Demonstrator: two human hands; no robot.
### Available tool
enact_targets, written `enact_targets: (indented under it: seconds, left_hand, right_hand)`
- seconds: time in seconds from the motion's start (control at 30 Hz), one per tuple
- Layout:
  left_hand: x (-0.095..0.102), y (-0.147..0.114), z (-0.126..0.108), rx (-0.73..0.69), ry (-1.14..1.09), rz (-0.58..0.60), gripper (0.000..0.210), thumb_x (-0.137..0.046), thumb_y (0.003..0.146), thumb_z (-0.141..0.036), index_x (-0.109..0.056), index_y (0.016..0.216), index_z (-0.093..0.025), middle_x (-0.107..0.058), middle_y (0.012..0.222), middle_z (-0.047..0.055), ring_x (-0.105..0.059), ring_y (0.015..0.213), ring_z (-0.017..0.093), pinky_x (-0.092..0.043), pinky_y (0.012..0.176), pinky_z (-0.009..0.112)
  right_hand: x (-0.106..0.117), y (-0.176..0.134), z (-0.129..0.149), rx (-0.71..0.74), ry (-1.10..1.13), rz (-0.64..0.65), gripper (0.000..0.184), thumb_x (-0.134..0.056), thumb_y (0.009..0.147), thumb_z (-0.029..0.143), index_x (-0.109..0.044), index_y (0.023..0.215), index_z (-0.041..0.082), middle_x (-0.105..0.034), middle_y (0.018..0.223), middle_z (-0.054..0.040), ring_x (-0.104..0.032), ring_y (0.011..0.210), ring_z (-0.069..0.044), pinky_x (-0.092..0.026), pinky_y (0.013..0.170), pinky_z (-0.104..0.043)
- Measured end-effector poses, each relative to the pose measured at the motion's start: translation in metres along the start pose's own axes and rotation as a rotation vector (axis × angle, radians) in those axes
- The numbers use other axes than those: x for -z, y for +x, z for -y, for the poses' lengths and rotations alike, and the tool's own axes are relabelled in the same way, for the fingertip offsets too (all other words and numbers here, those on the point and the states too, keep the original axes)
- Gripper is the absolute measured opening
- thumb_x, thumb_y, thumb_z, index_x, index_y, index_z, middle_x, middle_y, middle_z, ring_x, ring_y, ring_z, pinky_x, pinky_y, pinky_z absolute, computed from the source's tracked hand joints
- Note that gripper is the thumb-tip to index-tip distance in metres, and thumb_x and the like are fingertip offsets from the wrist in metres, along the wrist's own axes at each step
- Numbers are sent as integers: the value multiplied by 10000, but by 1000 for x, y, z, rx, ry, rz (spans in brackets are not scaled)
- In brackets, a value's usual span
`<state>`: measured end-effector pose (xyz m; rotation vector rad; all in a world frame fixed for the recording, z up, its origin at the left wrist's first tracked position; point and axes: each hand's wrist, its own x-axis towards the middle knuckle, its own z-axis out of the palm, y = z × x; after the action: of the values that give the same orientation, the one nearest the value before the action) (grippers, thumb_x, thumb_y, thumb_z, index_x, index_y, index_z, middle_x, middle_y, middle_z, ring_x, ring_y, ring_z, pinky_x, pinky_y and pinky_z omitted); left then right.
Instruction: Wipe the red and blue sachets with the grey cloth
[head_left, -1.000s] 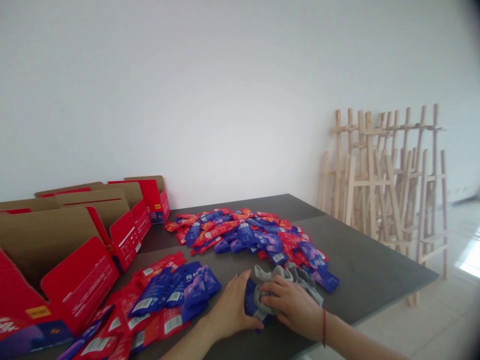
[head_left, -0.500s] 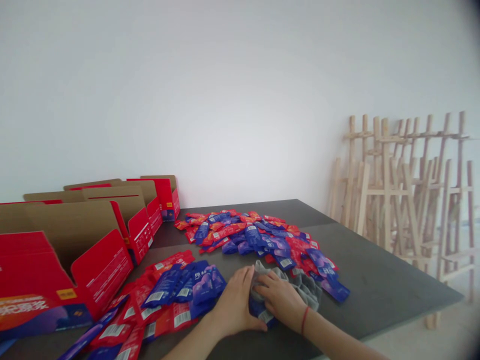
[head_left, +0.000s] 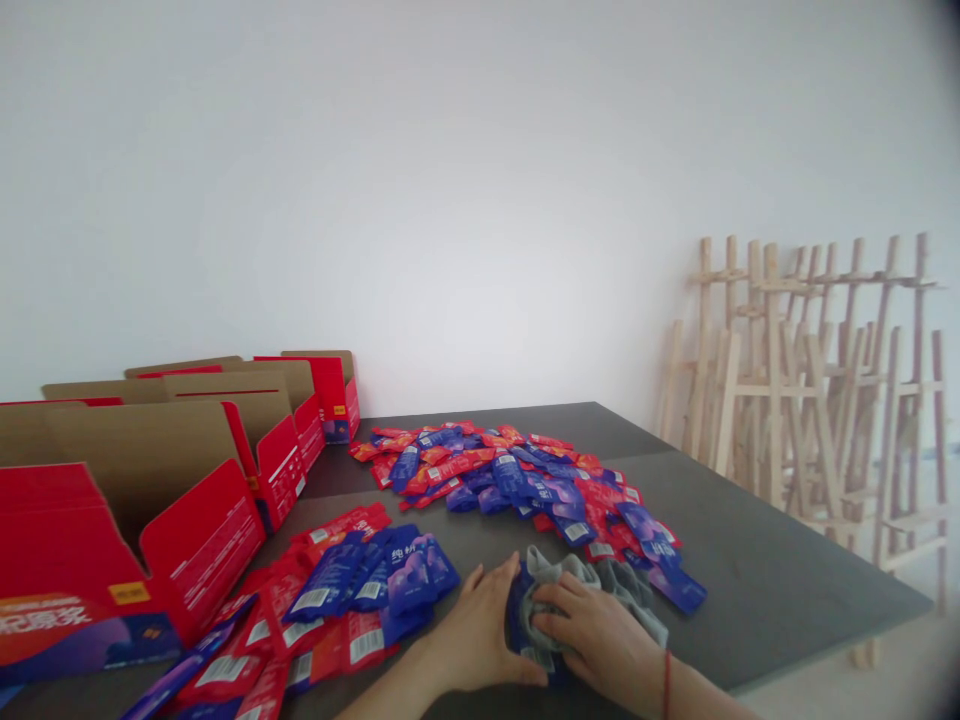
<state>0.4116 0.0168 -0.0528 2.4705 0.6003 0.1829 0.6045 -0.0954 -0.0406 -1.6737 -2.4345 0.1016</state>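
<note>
A pale wall (head_left: 480,200) is seen behind a dark worktop (head_left: 757,560), with wooden easels (head_left: 772,350) stood against it, well off to the right of and beyond both grips. On the worktop, a blue pouch (head_left: 516,612) is held between the two grips, mostly covered by fingers and cloth. Its left side is spanned by the left grip (head_left: 484,630), closed about it with the fingers set at the far edge and the thumb at the near edge. A grey cloth (head_left: 630,590) is grasped by the right grip (head_left: 600,632), its folds bunched under the curled fingers and pressed onto the pouch; the rest of it is spread just beyond and to the right of that grip. A red band (head_left: 667,685) is worn on the right wrist. Beyond both grips, a long heap (head_left: 510,475) of red and blue pouches is spread. Just left of the left grip, a second pile (head_left: 337,585) is laid, overlapping. Farther left, open red boxes (head_left: 206,545) are lined up, their brown insides shown.
</note>
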Motion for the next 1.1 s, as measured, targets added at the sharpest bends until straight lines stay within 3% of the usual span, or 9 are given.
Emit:
enact_targets:
  seconds: [0.13, 0.23, 0.47, 0.6, 0.8, 0.93, 1.03, 1.1]
  left_hand:
    - [-8, 6, 0, -5, 11, -22, 1268, -816, 594, -585, -117, 1568, -173, -183, 1612, 198, -203, 1475, 360, -89, 1184, 621]
    - [-11, 7, -1, 17, 34, -52, 1302, -833, 568, -581, -118, 1568, -153, -191, 1608, 207, -195, 1474, 374, -104, 1186, 618]
    - [-14, 3, -2, 33, 83, -86, 1321, -838, 552, -585, -122, 1564, -128, -217, 1601, 211, -177, 1478, 372, -123, 1188, 605]
    - [-13, 2, -1, 1, 65, -89, 1320, -847, 548, -569, -127, 1564, -128, -230, 1597, 209, -201, 1471, 372, -151, 1190, 589]
    - [-13, 3, 0, 13, 38, -94, 1290, -838, 563, -536, -133, 1570, -144, -203, 1610, 187, -203, 1470, 371, -164, 1183, 591]
    - [-9, 2, -6, 20, 63, -94, 1276, -827, 570, -521, -146, 1569, -115, -251, 1593, 197, -249, 1455, 361, -167, 1189, 569]
    - [-6, -2, -10, 34, 124, -60, 1236, -841, 557, -490, -223, 1555, -106, -296, 1575, 200, -268, 1447, 355, -192, 1195, 522]
    - [-6, -5, -10, 25, 179, -28, 1134, -829, 581, -501, -318, 1534, -161, -296, 1580, 187, -260, 1450, 363, -201, 1188, 525]
  right_hand:
    - [4, 33, -4, -142, -48, -48, 410, -496, 784, 106, -654, 1144, 224, -624, 1234, -70, -498, 1167, -280, -460, 936, -384]
    - [5, 42, -6, -154, -53, -58, 380, -503, 790, 115, -672, 1116, 213, -635, 1209, -74, -500, 1152, -282, -459, 929, -380]
    - [-5, 8, 3, 126, 69, -13, 317, -565, 799, 174, -686, 1072, 279, -629, 1274, 3, -515, 1057, -252, -433, 892, -371]
    - [-5, -12, 3, 159, 132, -8, 428, -561, 726, 124, -669, 1107, 285, -617, 1298, 9, -523, 1054, -237, -429, 879, -344]
    - [-2, 0, -12, 8, 108, -49, 539, -511, 708, 103, -635, 1204, 274, -590, 1327, -23, -498, 1161, -241, -429, 951, -344]
    - [-5, 25, -21, -172, 96, -131, 487, -464, 782, 105, -641, 1221, 218, -619, 1262, -62, -492, 1179, -249, -411, 1013, -352]
    - [-8, 33, -24, -243, 85, -161, 448, -459, 810, 109, -656, 1202, 197, -631, 1230, -78, -496, 1178, -262, -417, 1011, -355]
    - [-11, 30, -27, -269, 84, -180, 440, -460, 819, 108, -657, 1201, 204, -630, 1236, -79, -495, 1189, -265, -421, 1006, -358]
